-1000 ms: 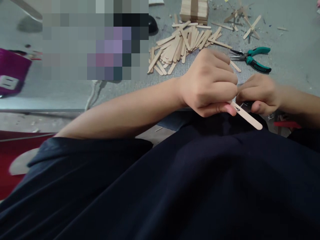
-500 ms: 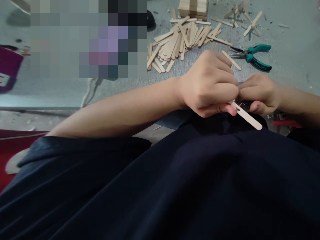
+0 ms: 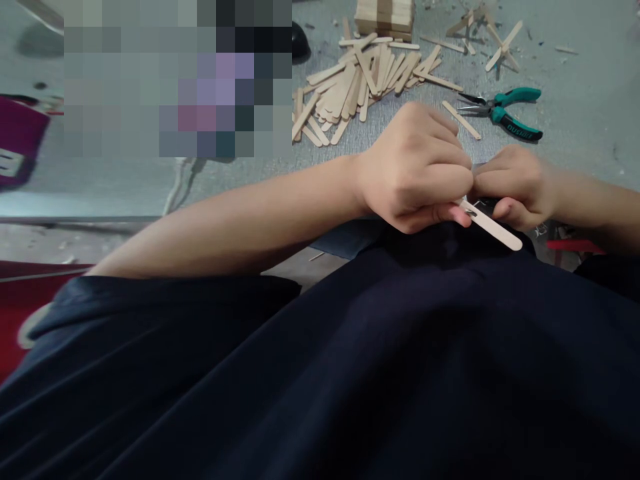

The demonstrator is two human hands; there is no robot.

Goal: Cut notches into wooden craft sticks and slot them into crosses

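Note:
My left hand (image 3: 423, 170) is closed, thumb and forefinger pinching a wooden craft stick (image 3: 496, 231). The stick slants down to the right, its rounded end free above my lap, and a small dark mark or hole shows close to the thumb. Right beside it, my right hand (image 3: 517, 187) is closed around a small dark object (image 3: 487, 203), mostly hidden by the fingers. A thin pale piece sticks out between that object and the craft stick; I cannot tell what it is. The knuckles of both hands nearly touch.
On the grey table beyond lie a heap of loose craft sticks (image 3: 345, 90), a bundled stack (image 3: 384, 19) and green-handled needle-nose pliers (image 3: 515, 113). Crossed sticks (image 3: 505, 48) stand at the back right. A purple object (image 3: 23, 140) is far left, near a pale cable (image 3: 176, 187).
The free end of the craft stick has risen slightly, and both hands keep their grip. Otherwise the view has only shifted a little.

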